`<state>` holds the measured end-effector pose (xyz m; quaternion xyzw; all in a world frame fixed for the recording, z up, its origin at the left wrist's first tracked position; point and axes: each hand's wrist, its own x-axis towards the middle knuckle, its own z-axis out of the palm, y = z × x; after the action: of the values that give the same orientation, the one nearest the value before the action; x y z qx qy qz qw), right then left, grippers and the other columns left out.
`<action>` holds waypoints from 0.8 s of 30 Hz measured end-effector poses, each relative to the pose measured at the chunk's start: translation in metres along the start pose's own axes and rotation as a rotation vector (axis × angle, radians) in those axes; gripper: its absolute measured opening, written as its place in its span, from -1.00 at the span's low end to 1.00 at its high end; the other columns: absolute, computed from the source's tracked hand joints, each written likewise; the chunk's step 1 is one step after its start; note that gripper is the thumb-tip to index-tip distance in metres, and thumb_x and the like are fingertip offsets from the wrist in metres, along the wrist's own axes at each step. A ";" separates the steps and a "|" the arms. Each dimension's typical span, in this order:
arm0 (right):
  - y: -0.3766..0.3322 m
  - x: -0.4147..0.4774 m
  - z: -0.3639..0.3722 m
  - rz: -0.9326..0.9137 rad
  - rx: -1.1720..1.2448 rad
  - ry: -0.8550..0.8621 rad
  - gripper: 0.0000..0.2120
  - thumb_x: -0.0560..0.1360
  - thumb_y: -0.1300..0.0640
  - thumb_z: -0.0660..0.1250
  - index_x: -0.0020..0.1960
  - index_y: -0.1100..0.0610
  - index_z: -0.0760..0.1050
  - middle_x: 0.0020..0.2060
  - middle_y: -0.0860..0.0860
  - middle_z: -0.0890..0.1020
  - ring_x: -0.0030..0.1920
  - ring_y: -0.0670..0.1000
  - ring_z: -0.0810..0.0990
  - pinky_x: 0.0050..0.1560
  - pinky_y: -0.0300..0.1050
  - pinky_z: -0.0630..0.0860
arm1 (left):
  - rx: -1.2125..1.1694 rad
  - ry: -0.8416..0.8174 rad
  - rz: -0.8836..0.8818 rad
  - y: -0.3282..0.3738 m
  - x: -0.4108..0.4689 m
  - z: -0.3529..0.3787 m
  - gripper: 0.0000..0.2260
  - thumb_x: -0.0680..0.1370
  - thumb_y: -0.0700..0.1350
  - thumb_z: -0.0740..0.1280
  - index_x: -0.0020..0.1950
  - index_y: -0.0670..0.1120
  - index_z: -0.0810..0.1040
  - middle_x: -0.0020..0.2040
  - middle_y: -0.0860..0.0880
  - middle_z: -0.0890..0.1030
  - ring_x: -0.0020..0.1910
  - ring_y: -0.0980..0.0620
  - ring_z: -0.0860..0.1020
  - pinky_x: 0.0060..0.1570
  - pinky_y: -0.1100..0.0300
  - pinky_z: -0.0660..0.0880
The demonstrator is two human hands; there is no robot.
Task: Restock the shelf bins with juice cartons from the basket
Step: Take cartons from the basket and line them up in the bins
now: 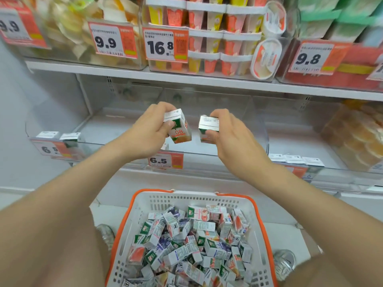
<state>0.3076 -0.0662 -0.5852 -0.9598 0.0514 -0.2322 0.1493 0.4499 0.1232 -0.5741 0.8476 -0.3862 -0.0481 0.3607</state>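
Nearest, the basket [153, 191] holds cartons [192, 251]; my left hand [145, 132] and right hand [231, 137] each clamp fingers round one juice carton [180, 129], raised before the far bin [107, 129] for stocking.

a shop aisle: price tags [161, 44], stocked shelf bins [207, 141], probably a chilled section

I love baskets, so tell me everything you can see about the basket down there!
The basket looks like white plastic, with slotted walls and an orange band round its rim. It stands upright, low down, below the shelf bins. It holds a jumbled heap of small juice cartons that touch its walls.
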 end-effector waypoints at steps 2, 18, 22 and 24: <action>0.011 0.008 0.008 0.021 -0.013 -0.074 -0.79 0.71 0.14 0.22 0.31 0.15 0.33 0.15 0.18 0.55 0.01 0.21 0.48 -0.03 0.16 0.44 | 0.146 -0.057 0.029 -0.009 0.010 0.002 -0.75 0.74 -0.16 0.18 0.42 -0.03 0.38 0.30 -0.03 0.45 0.24 -0.02 0.47 0.18 0.15 0.37; 0.033 0.060 0.064 0.208 0.201 -0.646 -0.81 0.65 -0.04 0.27 0.17 0.03 0.53 -0.03 0.01 0.69 -0.05 0.09 0.68 0.06 0.07 0.61 | 0.640 -0.618 -0.095 -0.019 0.043 0.020 -0.63 0.59 -0.12 0.29 0.41 0.01 0.44 0.27 -0.07 0.55 0.17 -0.10 0.51 0.15 0.02 0.51; 0.029 0.065 0.068 0.172 0.188 -0.695 -0.64 0.68 0.11 0.14 0.43 0.00 0.50 0.10 -0.09 0.60 0.00 0.01 0.59 0.13 -0.09 0.48 | 0.782 -0.544 -0.033 -0.036 0.041 0.026 -0.56 0.55 -0.12 0.40 0.38 0.12 0.36 0.18 -0.03 0.57 0.16 -0.18 0.50 0.22 -0.13 0.49; 0.023 0.066 0.069 0.155 0.151 -0.722 -0.61 0.68 0.13 0.08 0.44 -0.01 0.49 0.13 -0.10 0.49 0.09 0.01 0.47 0.16 -0.13 0.37 | 0.777 -0.528 -0.032 -0.034 0.040 0.025 -0.53 0.58 -0.12 0.42 0.43 0.09 0.35 0.22 -0.07 0.57 0.15 -0.19 0.53 0.16 -0.13 0.54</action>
<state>0.3968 -0.0807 -0.6221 -0.9593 0.0508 0.1300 0.2453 0.4898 0.0960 -0.6070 0.8844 -0.4412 -0.1194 -0.0947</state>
